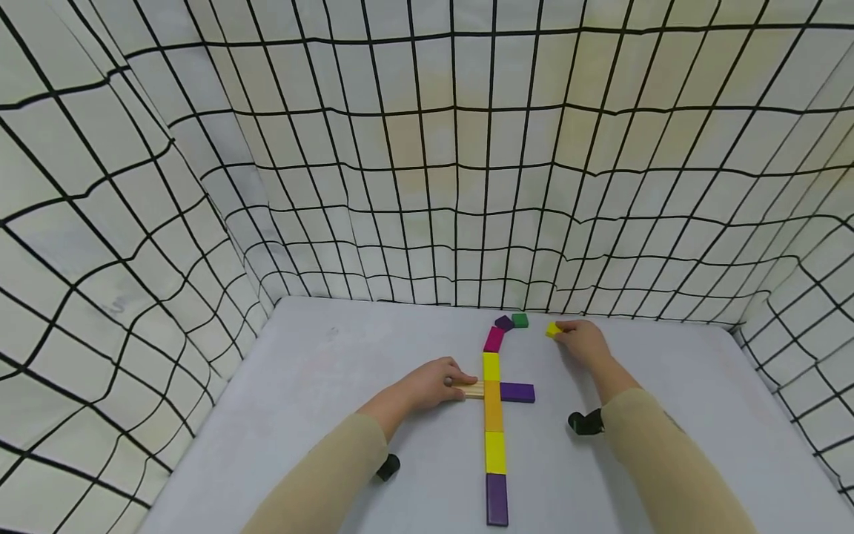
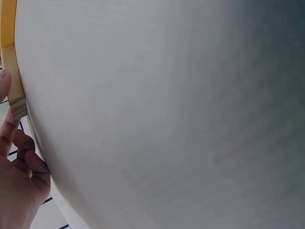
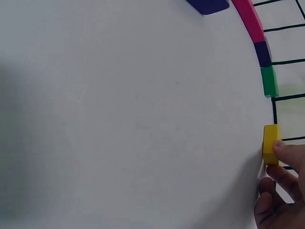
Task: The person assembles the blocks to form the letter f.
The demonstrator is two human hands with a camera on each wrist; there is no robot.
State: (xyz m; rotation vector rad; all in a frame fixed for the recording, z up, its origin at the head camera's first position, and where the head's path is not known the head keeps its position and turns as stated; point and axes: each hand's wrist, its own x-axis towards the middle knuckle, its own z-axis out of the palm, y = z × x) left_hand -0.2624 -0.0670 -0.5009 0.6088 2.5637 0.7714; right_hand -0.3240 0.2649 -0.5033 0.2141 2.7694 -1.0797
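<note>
My left hand [image 1: 430,384] pinches a natural-wood block [image 1: 474,390] whose far end meets the left side of the orange block [image 1: 493,406]. In the left wrist view, that wooden block [image 2: 14,86] lies between thumb and fingers, end to the orange piece. My right hand [image 1: 587,343] pinches a small yellow block [image 1: 553,329] at the back of the table, a gap to the right of the green block [image 1: 520,320]. The right wrist view shows the thumb on the yellow block [image 3: 270,143].
A column of blocks runs along the white table [image 1: 320,415]: purple [image 1: 497,499], yellow [image 1: 495,452], orange, yellow [image 1: 491,366], pink [image 1: 494,340], then a dark purple piece [image 1: 504,322] by the green one. Another purple block [image 1: 517,392] extends right. Black netting [image 1: 456,211] surrounds the table.
</note>
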